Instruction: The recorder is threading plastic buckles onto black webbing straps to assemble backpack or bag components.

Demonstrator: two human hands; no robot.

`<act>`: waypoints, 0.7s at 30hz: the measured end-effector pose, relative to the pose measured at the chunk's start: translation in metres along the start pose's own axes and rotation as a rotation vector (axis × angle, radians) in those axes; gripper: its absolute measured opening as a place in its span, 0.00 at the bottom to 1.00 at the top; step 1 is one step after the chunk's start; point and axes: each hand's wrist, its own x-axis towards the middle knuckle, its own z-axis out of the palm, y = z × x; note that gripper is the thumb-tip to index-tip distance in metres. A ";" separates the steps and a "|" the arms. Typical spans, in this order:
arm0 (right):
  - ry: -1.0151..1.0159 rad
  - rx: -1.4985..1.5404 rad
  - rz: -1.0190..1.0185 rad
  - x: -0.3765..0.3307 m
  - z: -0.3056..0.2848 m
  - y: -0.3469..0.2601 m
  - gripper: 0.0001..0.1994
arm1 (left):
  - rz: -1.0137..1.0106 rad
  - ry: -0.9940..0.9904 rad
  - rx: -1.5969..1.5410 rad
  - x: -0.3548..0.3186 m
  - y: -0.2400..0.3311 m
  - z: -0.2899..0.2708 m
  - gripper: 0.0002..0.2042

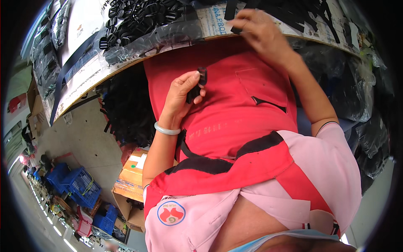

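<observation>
My left hand is raised in front of my red apron and pinches a small black plastic buckle with a short strap between thumb and fingers. A pale bangle sits on that wrist. My right hand reaches up to the table edge, its fingers closed on a black strap piece among the black straps lying there. A clear bag of black plastic buckles lies on the table to the left of the right hand.
A bundle of black straps hangs below the table edge. Dark plastic bags pile up at the right. On the floor at the left stand cardboard boxes and blue crates.
</observation>
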 end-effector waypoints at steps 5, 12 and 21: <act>0.038 -0.078 0.035 -0.028 0.012 0.029 0.15 | 0.119 0.178 0.130 0.007 -0.001 0.011 0.10; -0.174 0.945 0.444 -0.015 -0.008 -0.090 0.03 | 0.320 0.311 0.295 0.002 0.004 0.029 0.09; -0.433 1.626 1.007 -0.010 0.012 -0.095 0.11 | 0.513 0.375 0.456 -0.002 -0.003 0.032 0.05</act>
